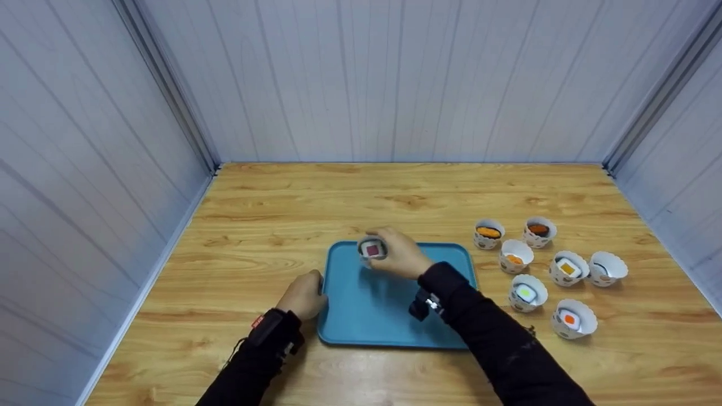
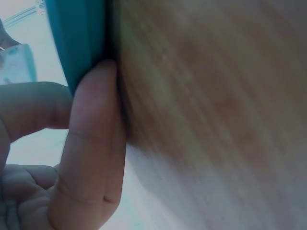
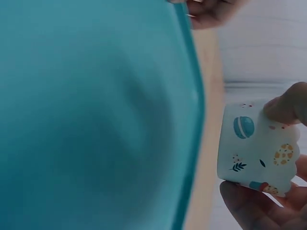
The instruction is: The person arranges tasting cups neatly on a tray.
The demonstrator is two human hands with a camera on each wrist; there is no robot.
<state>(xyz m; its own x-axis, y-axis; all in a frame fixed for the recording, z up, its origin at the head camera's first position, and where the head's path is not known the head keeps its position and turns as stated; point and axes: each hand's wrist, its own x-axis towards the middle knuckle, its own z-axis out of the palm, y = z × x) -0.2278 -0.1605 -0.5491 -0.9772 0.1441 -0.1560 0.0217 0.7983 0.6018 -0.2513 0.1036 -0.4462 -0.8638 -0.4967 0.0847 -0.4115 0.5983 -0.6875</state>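
A blue tray (image 1: 383, 316) lies on the wooden table. At its left edge my left hand (image 1: 303, 294) pinches the rim; in the left wrist view the thumb and a finger (image 2: 96, 139) take the rim between them. Above the tray's far left part my right hand (image 1: 399, 255) holds a paper cup (image 1: 361, 247) by its sides. Inside that cup sits a white sushi piece (image 1: 370, 250) with a dark red square on top. The right wrist view shows the held cup (image 3: 254, 146) printed with macarons and cookies, apart from the tray.
Right of the tray stand several similar paper cups, holding an orange-topped piece (image 1: 488, 232), a yellow-centred piece (image 1: 568, 268), a green-centred one (image 1: 526, 292) and an orange-centred one (image 1: 569, 320). The rightmost cup (image 1: 615, 265) shows little of its content. Pale panel walls (image 1: 395, 84) enclose the table.
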